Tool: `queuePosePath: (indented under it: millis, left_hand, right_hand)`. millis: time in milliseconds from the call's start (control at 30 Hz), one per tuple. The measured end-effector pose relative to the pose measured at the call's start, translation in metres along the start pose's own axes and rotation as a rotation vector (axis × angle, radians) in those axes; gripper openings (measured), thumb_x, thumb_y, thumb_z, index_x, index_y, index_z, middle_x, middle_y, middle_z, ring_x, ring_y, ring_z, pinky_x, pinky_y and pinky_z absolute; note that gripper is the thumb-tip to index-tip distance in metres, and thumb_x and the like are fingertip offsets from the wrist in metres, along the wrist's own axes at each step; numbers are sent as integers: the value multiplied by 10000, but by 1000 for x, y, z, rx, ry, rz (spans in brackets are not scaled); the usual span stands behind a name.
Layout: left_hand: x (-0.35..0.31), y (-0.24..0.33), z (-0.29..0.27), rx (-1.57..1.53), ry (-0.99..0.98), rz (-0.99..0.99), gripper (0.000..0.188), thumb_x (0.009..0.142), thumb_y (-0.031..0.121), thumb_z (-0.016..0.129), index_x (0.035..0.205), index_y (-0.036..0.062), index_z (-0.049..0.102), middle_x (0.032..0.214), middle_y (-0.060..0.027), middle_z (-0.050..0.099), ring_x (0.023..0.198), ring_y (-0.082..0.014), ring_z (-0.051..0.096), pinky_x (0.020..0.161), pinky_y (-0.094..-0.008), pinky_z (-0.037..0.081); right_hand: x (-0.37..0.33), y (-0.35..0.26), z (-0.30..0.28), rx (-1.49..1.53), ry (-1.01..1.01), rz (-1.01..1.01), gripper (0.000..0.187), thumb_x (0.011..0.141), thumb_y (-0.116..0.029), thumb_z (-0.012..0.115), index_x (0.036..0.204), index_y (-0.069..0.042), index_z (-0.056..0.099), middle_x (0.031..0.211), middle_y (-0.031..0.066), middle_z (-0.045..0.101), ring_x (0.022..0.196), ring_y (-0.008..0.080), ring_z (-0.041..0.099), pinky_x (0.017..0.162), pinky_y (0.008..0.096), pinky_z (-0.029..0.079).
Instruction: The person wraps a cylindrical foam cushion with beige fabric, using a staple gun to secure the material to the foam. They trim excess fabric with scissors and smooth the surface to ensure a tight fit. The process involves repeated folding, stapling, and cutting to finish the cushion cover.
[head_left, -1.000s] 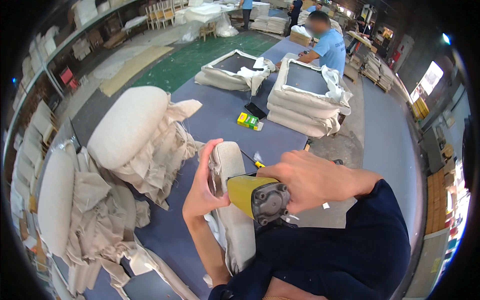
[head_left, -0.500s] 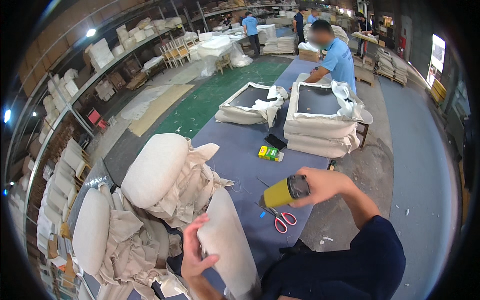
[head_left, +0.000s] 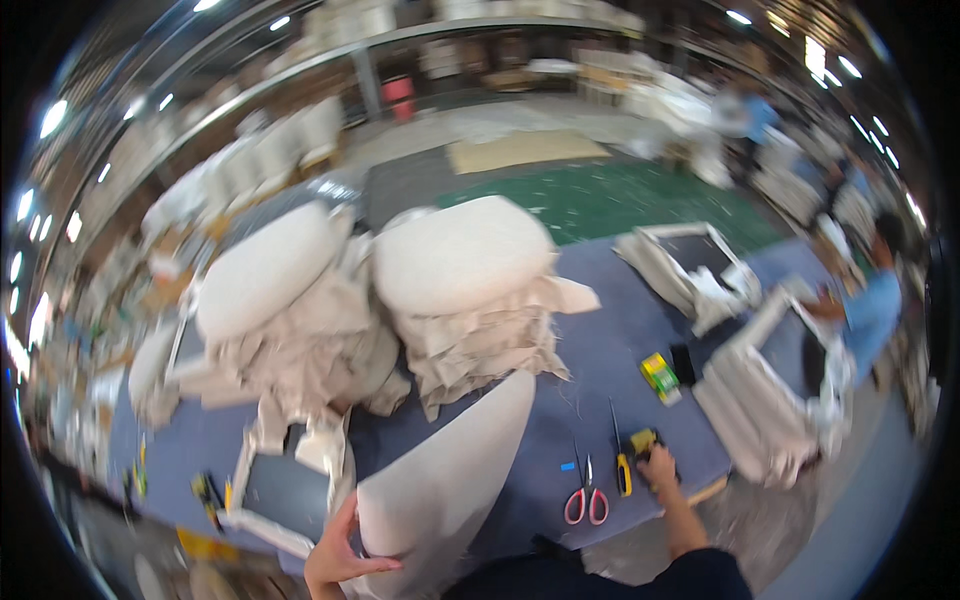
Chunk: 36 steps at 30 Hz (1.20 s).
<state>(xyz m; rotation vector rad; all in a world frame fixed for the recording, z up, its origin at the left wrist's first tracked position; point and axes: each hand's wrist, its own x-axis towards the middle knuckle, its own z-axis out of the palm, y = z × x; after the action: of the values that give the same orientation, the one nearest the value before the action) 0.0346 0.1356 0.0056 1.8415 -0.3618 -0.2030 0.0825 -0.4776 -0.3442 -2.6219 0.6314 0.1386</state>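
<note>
My left hand [head_left: 340,555] grips the lower left corner of a pale cloth-covered seat cushion [head_left: 445,470], thumb and fingers on either side. The cushion stands tilted on the blue-grey table in front of me. To the right, my right hand [head_left: 658,470] is closed on a yellow-and-black hand tool [head_left: 643,442], low at the tabletop; its exact kind is blurred. A screwdriver [head_left: 623,470] with a yellow-and-black handle lies just left of this tool. Red-handled scissors [head_left: 586,503] lie between the cushion and the screwdriver, with a small blue piece [head_left: 568,466] near them.
Two piles of covered cushions [head_left: 465,260] [head_left: 270,270] stand beyond my left hand. An upturned cushion [head_left: 290,500] and another yellow-black tool [head_left: 207,495] lie left. Right are a yellow-green box [head_left: 660,378], a phone [head_left: 683,364], stacked upturned cushions [head_left: 760,390] and a person in blue [head_left: 872,320].
My view has swung left. The right hand has lowered the yellow-and-black tool from above the scissors to the tabletop on their right. The cushion in my left hand now leans over more.
</note>
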Motion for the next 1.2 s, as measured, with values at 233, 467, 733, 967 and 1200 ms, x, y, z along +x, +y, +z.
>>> queuePosePath:
  millis: [233, 467, 733, 967, 1200]
  left_hand:
    - [-62, 0, 65, 94, 481, -222, 751, 575, 202, 932, 1246, 14, 652, 1081, -118, 730, 1020, -220, 697, 940, -338, 517]
    - [-99, -21, 117, 307, 693, -5, 639, 546, 242, 958, 1096, 56, 692, 1039, -120, 740, 927, -282, 713, 864, -369, 547]
    - [-146, -94, 183, 536, 1114, -40, 686, 471, 347, 959, 1020, 68, 656, 958, -125, 707, 879, -339, 700, 789, -429, 546]
    - [-109, -32, 47, 552, 1060, -144, 845, 545, 606, 918, 1078, -8, 687, 917, -172, 701, 863, -351, 690, 832, -419, 533]
    - [-18, -193, 9, 817, 687, -170, 680, 848, 494, 752, 1360, 84, 574, 1513, -178, 464, 1349, -352, 479, 1098, -487, 408]
  right_hand:
    - [14, -91, 41, 438, 194, -399, 416, 920, -197, 701, 1275, 8, 628, 1207, 177, 634, 1079, 340, 628, 949, 411, 508]
    - [34, -235, 114, 1484, -719, -47, 479, 1054, -391, 513, 1329, -9, 599, 1215, 103, 680, 1166, 264, 643, 1006, 433, 504]
    - [3, -237, 162, 1663, -1289, -457, 620, 1014, -552, 480, 1403, -72, 528, 1393, 85, 581, 1316, 273, 528, 1146, 449, 409]
    - [-111, -210, 50, 1296, -1163, 206, 656, 1001, -617, 411, 1475, -167, 462, 1474, 78, 514, 1332, 318, 507, 1036, 647, 428]
    - [-137, -140, 88, 828, -984, 17, 534, 1041, -460, 515, 1343, -27, 592, 1217, 149, 697, 976, 258, 715, 819, 414, 595]
